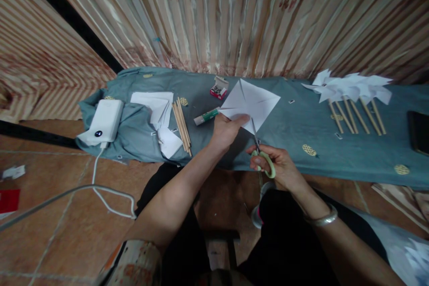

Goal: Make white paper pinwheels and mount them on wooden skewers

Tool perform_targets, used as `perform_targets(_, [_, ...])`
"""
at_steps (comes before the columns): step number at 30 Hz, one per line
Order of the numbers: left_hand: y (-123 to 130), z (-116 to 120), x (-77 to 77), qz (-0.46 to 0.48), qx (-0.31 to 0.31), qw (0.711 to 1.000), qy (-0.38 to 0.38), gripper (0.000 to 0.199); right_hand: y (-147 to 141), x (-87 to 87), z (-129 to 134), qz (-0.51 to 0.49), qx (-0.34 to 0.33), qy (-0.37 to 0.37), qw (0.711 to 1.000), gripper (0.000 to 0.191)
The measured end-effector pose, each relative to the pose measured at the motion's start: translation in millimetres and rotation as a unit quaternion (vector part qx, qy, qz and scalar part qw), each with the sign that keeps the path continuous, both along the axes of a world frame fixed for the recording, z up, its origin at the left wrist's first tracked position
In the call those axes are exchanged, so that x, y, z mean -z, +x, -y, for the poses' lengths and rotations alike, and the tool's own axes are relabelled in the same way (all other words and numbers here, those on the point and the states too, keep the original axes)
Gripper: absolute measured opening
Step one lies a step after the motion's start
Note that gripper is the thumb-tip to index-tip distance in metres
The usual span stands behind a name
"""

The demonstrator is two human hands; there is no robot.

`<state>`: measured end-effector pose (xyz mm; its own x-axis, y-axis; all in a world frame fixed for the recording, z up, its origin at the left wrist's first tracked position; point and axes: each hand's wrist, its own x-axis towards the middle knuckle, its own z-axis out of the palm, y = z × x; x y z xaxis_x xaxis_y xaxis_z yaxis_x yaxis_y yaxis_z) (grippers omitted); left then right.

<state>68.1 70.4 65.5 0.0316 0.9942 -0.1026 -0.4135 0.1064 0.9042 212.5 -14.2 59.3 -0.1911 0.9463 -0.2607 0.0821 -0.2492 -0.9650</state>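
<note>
A square sheet of white paper [258,100] with crease lines is held up over the cloth, one corner toward me. My left hand [228,130] pinches its left part, thumb on top. In my right hand [276,161] is a pair of scissors [268,167] with pale green handles, fingers through the loops. The blades lie at the paper's near corner; whether they are apart is hard to make out. Just left of the paper rests a green and white glue stick [207,116]. Behind it stands a small open red box [219,90] of tiny metallic pieces.
Wooden sticks [182,127] and white paper sheets [157,103] lie at left, beside a white power bank [107,118] with a cable. Several white paper pinwheels [355,87] on sticks lie at right, near a dark phone [418,130]. Striped curtains [214,18] hang behind the cloth-covered table [288,129].
</note>
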Motion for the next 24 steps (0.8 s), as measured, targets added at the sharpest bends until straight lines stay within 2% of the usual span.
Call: perform_targets(24, [0.6,3.8,-0.3,-0.037,0.004,0.999,0.002,0.019,1.8,0.4,-1.8,-0.015,0.02,-0.003,1.0,0.047])
